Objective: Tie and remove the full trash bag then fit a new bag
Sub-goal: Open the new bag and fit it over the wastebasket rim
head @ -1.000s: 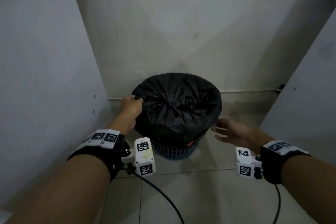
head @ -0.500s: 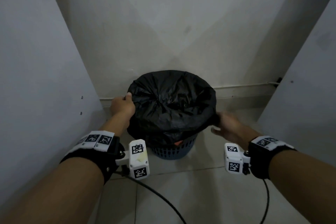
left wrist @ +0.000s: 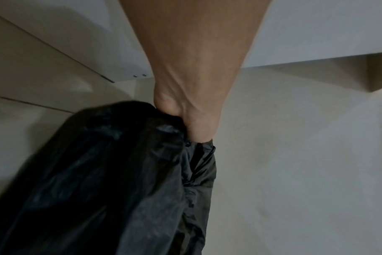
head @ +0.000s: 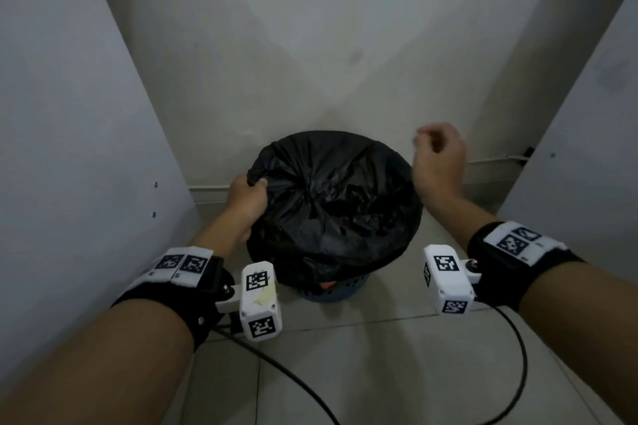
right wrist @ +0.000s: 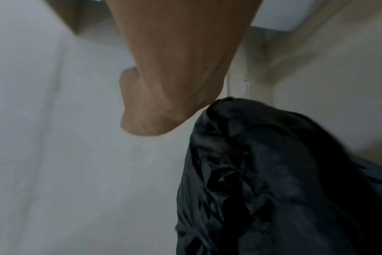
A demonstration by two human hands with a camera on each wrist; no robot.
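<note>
Gripping trash bag edge, left hand, right hand raised beside rim

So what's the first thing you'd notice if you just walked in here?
The big black trash bag, crumpled over a blue basket on the floor in the corner. The left hand grips a bunch of the bag's left edge. The right hand hovers curled at the bag's right side, holding nothing.

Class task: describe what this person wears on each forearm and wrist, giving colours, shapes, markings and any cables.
Both forearms are bare, with no sleeves. Each wrist carries a black strap topped by a white band of square black-and-white markers. A white boxy camera unit with the same kind of markers juts from the inner side of each strap, and a black cable trails from each one.
</note>
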